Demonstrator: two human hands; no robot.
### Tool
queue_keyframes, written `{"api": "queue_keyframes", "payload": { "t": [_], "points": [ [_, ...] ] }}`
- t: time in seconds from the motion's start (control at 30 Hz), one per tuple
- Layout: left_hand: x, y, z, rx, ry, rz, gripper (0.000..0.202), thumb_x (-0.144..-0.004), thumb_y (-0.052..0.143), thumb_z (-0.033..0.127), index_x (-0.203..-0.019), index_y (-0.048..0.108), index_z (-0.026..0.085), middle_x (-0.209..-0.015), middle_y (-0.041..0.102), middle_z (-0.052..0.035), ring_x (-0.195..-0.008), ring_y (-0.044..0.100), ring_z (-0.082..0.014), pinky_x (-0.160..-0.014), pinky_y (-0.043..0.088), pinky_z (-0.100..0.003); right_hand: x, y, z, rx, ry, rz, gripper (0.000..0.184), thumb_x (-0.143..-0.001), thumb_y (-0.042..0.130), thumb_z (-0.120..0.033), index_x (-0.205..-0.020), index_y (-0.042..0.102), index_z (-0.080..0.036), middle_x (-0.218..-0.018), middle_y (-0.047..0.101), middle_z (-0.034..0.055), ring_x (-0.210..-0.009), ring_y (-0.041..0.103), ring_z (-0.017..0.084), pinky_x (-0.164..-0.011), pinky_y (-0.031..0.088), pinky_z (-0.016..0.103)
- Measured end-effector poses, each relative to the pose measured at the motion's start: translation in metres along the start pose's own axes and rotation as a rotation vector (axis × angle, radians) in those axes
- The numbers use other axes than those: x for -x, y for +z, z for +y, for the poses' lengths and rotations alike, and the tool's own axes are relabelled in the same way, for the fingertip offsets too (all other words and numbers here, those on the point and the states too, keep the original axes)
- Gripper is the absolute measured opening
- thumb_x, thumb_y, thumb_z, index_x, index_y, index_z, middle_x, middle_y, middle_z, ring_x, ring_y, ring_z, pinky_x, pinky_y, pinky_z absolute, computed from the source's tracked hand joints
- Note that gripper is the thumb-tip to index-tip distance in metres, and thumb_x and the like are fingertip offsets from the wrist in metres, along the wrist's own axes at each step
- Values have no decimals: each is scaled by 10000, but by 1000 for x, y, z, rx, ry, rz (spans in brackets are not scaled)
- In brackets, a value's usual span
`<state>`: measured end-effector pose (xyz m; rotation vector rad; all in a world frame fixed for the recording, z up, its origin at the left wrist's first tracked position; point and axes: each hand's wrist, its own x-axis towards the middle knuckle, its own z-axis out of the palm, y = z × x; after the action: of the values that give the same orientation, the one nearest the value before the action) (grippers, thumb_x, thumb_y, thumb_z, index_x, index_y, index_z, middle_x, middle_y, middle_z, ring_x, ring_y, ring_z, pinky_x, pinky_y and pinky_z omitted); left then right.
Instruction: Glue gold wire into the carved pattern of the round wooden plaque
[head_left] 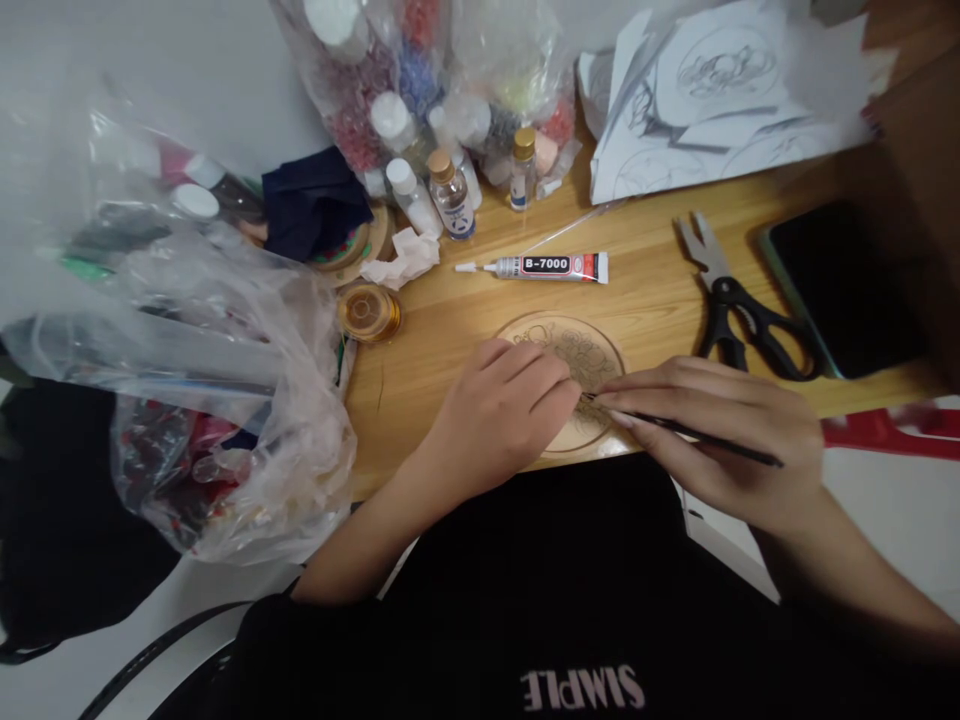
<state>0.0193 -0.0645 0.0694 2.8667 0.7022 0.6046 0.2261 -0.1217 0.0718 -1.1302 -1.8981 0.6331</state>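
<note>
A round wooden board [604, 350] with a floral line drawing lies at the table's front edge, partly hidden under both hands. My right hand [727, 430] pinches slim black tweezers [697, 433], their tip pointing left over the drawing. My left hand [502, 410] is closed, its fingers curled at the board's left side and meeting the tweezers' tip. Whatever it may pinch there is too small to make out. Just beyond the board rests a B-7000 glue tube [547, 266]. A spool of golden wire [369, 312] sits to the left.
Black-handled scissors [731, 300] and a dark phone [844, 290] lie on the right. Small bottles [453, 195] and bags of coloured grains [367, 120] stand at the back. Sketched papers [712, 100] lie back right. A clear plastic bag [247, 400] bulges over the left edge.
</note>
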Motion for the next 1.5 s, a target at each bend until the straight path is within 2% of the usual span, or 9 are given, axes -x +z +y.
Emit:
{"api": "queue_keyframes", "payload": {
  "t": [0.3, 0.73, 1.3, 1.5],
  "points": [
    [0, -1, 1, 17, 5, 10, 239, -986, 417, 125, -907, 643, 128, -897, 696, -39, -842, 576, -177, -769, 420, -331, -1, 1, -1, 6, -2, 13, 294, -821, 659, -77, -1050, 726, -249, -902, 750, 38, -767, 698, 178, -664, 555, 315],
    [0, 0, 1, 4, 11, 38, 223, -969, 446, 113, -887, 653, 127, -882, 699, -36, -807, 569, -172, -746, 415, -330, 0, 1, -1, 19, -6, 5, 274, -835, 651, -75, -1049, 703, -236, -916, 752, 58, -788, 703, 180, -665, 565, 325],
    [2, 7, -2, 0, 30, 45, 223, -969, 456, 131, -856, 647, 144, -841, 697, -18, -786, 583, -158, -719, 430, -314, -1, 4, 3, 61, -74, -12, 193, -833, 662, -52, -998, 680, -150, -868, 737, 76, -766, 679, 143, -665, 560, 273],
    [7, 8, -9, 13, -10, -9, 147, -960, 500, 157, -933, 644, 163, -892, 699, -16, -819, 602, -166, -731, 451, -312, -1, 6, 6, 75, -72, 0, 170, -845, 652, -63, -984, 678, -157, -842, 734, 65, -752, 681, 140, -657, 560, 265]
  ]
}}
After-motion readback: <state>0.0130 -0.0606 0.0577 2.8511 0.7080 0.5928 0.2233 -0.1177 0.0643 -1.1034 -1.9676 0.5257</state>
